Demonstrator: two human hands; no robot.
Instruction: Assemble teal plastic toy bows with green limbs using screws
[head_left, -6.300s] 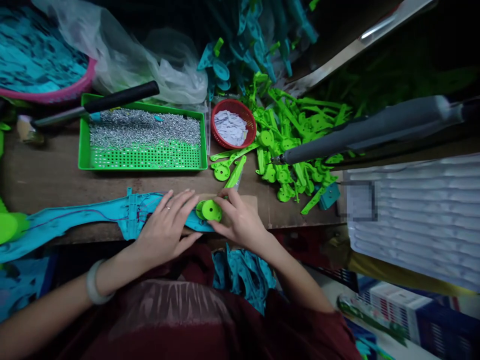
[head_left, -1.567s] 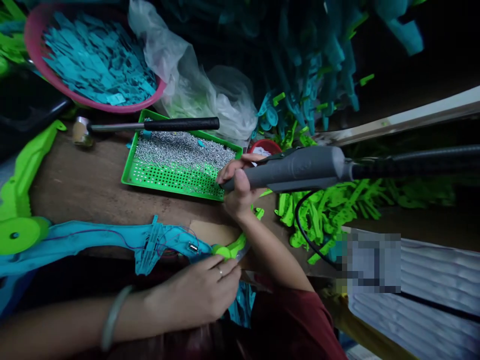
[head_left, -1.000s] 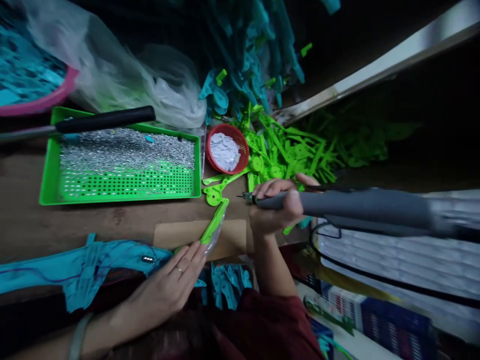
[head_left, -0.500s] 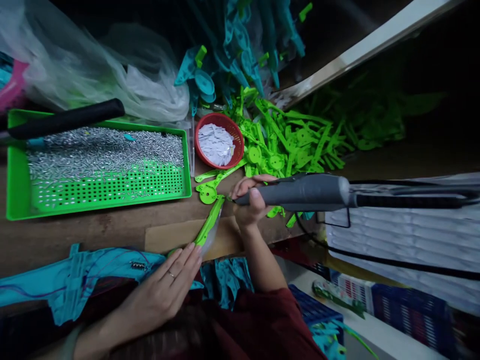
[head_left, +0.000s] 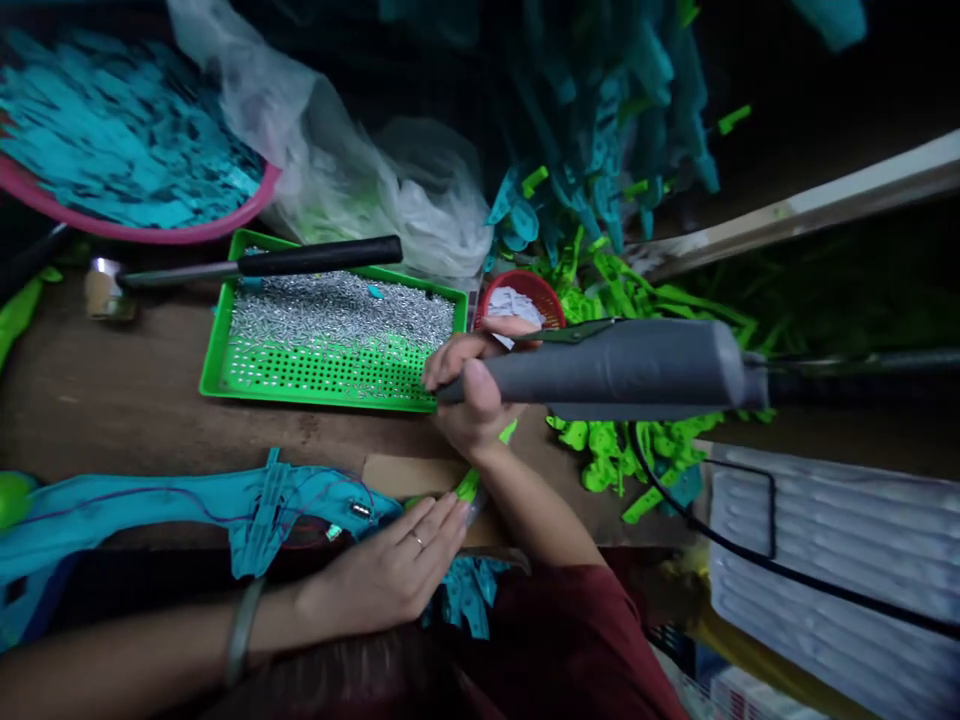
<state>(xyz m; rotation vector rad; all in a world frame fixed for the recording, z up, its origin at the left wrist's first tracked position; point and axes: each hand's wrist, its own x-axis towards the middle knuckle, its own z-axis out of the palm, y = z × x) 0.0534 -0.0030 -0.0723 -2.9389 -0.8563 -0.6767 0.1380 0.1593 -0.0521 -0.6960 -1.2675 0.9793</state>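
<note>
A grey electric screwdriver (head_left: 622,370) lies level in my right hand (head_left: 472,395), which is closed around its front end. Its tip points left, over the right corner of a green perforated tray (head_left: 322,402) of small silver screws (head_left: 337,310); the bit itself cannot be made out. Lower down, my left hand (head_left: 397,575) has its fingers pressed together over one end of a bright green plastic part (head_left: 469,487) at the bench's front edge. My right hand and forearm hide much of that part. The left thumb is hidden.
A hammer (head_left: 322,257) rests across the tray. Behind are a red basket (head_left: 551,300) of white pieces, a pink basin (head_left: 165,236) of teal parts and piled green parts (head_left: 600,445). A wired teal housing (head_left: 172,490) lies left. A black cable (head_left: 817,575) hangs at right.
My view has swung left, bringing the pink basin and hammer head into sight. The screwdriver has left the green part and moved left to the screw tray. My left hand stays on the part.
</note>
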